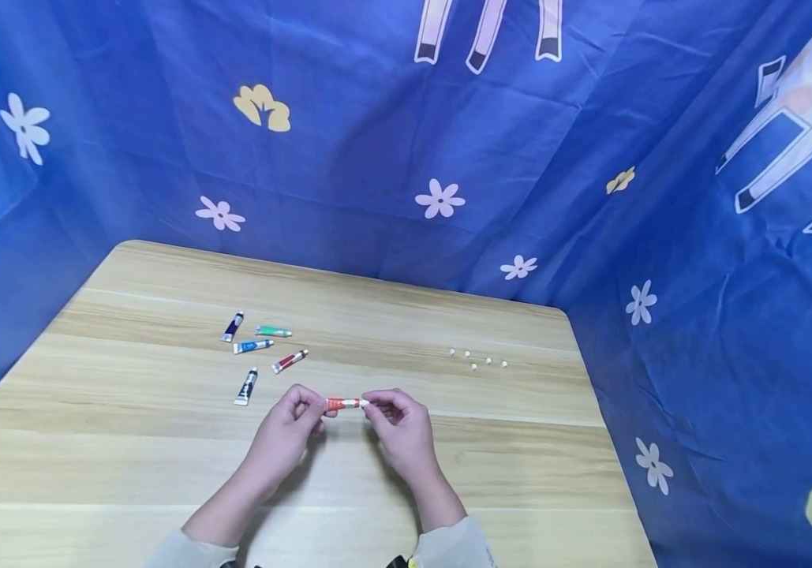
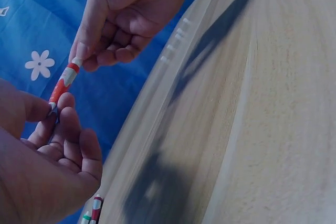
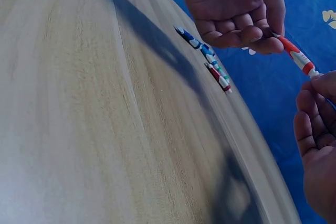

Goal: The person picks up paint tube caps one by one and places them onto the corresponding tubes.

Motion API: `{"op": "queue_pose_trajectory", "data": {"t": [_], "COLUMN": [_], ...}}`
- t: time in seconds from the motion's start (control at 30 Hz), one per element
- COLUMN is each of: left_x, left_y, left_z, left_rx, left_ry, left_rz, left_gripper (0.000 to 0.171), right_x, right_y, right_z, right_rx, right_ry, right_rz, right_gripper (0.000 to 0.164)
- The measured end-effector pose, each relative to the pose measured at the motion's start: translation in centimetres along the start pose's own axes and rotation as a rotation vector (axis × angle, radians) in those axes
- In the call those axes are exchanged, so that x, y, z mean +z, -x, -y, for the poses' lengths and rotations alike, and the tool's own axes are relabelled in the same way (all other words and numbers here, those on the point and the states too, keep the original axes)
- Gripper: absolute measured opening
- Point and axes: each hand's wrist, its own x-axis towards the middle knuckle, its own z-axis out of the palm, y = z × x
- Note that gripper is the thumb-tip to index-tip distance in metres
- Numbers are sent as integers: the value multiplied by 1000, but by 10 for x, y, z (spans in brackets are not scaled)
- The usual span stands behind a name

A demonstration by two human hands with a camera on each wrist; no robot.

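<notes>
Held level between both hands over the table is an orange-red paint tube (image 1: 343, 403) with a pale label band. My left hand (image 1: 288, 422) pinches its flat tail end between thumb and forefinger. At the other end, the thumb and forefinger of my right hand (image 1: 406, 434) pinch the small white cap (image 2: 78, 62). The right wrist view shows the orange-red tube (image 3: 297, 56) lifted clear of the wood, with the remaining fingers of both hands loosely curled. The cap is mostly covered by the right fingertips.
Left of the hands on the wooden table (image 1: 519, 473) lie several paint tubes: dark purple (image 1: 233, 326), green (image 1: 274, 331), blue (image 1: 253, 346), red (image 1: 290, 361) and near-black (image 1: 246, 387). Several small white caps (image 1: 488, 361) stand apart at the right. A blue patterned cloth (image 1: 349, 158) hangs around the table.
</notes>
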Motion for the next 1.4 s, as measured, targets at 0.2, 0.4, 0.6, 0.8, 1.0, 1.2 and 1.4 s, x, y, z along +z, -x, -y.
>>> {"op": "queue_pose_trajectory", "data": {"t": [0.2,0.4,0.6,0.8,1.0,1.2,1.4], "left_x": [-2,-3,-3,-3,-1,3,4], "left_y": [2,5,5,5,7,9,8], "left_z": [-2,-6,-7,-6,-7,-8,-5], "left_rx": [63,135,138,131,118,114,108], "left_ry": [-108,-233,-247,-228,-205,-185,-167], "left_rz": [-5,-33,-31,-21,-1,45,51], "left_gripper": [14,14,13,13,13,11,13], "right_x": [0,0,1,0,-3,-3,-4], "right_y": [0,0,2,2,2,3,5], "right_z": [3,3,4,4,0,-3,-3], "right_rx": [-31,-131,-168,-106,-26,14,46], "right_ry": [54,214,258,204,142,126,152], "right_rz": [1,-12,-28,-2,45,59,66], "right_gripper": [13,11,10,9,14,35,47]}}
